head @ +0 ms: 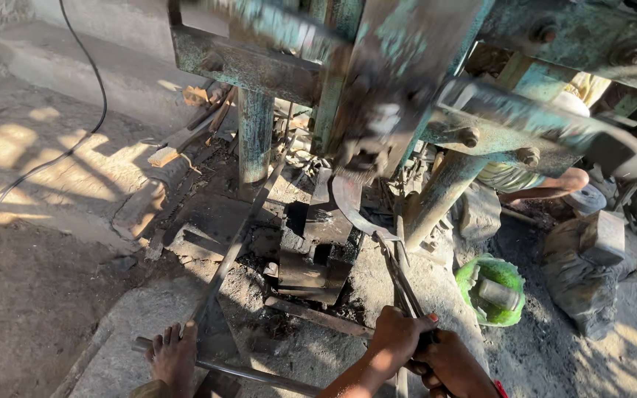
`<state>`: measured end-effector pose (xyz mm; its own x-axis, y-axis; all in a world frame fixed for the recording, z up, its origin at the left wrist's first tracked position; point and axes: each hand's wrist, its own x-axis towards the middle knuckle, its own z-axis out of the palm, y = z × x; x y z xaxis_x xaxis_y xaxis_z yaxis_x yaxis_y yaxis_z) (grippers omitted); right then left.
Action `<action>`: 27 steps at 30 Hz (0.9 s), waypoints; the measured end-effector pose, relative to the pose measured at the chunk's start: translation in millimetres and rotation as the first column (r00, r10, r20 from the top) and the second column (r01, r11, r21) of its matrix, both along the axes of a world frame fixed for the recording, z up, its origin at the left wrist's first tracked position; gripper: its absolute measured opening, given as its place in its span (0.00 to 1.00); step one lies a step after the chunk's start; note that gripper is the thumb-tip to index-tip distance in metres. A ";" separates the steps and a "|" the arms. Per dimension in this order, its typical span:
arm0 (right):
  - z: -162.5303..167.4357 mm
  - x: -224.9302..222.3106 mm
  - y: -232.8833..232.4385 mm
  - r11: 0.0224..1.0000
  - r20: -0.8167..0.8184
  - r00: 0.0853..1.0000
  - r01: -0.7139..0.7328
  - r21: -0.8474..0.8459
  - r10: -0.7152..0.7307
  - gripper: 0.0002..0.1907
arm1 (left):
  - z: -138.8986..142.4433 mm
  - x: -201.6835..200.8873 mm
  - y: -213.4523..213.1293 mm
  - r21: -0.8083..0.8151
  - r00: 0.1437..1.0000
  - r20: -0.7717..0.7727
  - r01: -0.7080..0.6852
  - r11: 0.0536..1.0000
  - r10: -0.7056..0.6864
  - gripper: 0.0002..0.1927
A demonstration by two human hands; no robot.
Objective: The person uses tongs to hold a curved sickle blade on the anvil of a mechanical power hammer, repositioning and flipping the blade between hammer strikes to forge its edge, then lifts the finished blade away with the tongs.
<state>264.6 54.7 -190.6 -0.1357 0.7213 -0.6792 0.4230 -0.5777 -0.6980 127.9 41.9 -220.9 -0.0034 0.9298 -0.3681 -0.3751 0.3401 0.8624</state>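
Rusted iron fills my view: both of my hands sit at about five o'clock in the frame, the left hand (396,335) and the right hand (451,362) pressed together, each grip closed tight around the handles of a pair of long tongs (399,276). From my hands the tongs run up toward twelve o'clock, and their far end pinches a curved strip of grey metal (348,203), which arcs upward under the blurred hammer head (377,133) of a big green-painted machine (259,66). That strip lies just above a dark anvil block (311,254) set in the soot-covered floor (60,287), at the centre of the picture. My bare foot (173,359) shows at seven o'clock, resting on a thin steel bar (252,374) that crosses the bottom edge (a long rod slants up from beside it toward the machine's post). At three o'clock from my hands sits a green bowl (492,291) with a metal cylinder lying in it, and beyond it a grey stone lump (580,269). Another person's arm (543,186) reaches in behind the machine at two o'clock. A black cable (75,144) snakes over the sunlit ground at ten o'clock.
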 end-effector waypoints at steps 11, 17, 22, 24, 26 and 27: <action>8.3 -20.2 3.9 0.997 0.022 0.999 -0.036 0.075 0.034 0.03 | -2.0 -15.1 9.3 0.008 0.999 0.030 0.028 1.000 -0.028 0.21; 13.6 -30.4 1.8 0.994 0.064 0.997 -0.044 0.099 0.037 0.04 | -0.3 -21.7 9.3 0.072 0.999 0.032 -0.023 0.997 0.021 0.13; 7.3 -35.6 7.3 0.996 0.003 0.999 -0.033 0.085 0.033 0.05 | -5.9 -27.6 13.9 0.048 0.999 0.042 -0.034 0.998 0.032 0.12; 2.6 -38.5 9.7 0.996 0.035 0.999 -0.025 0.083 0.022 0.04 | -9.5 -29.7 16.9 0.087 0.999 -0.033 -0.040 0.995 0.043 0.15; -0.6 -40.2 12.2 0.996 -0.006 1.000 -0.018 0.087 0.019 0.03 | -12.2 -31.1 21.0 0.197 0.987 -0.138 -0.052 0.979 0.080 0.19; -1.5 -40.0 13.1 0.996 -0.023 1.000 -0.014 0.087 0.016 0.03 | -13.2 -31.5 22.5 0.156 0.994 -0.094 -0.047 0.987 0.063 0.17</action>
<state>224.6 67.9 -192.1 -0.1625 0.7751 -0.6106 0.4137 -0.5083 -0.7553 96.5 64.3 -234.1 -0.0852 0.9725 -0.2169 -0.3003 0.1825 0.9362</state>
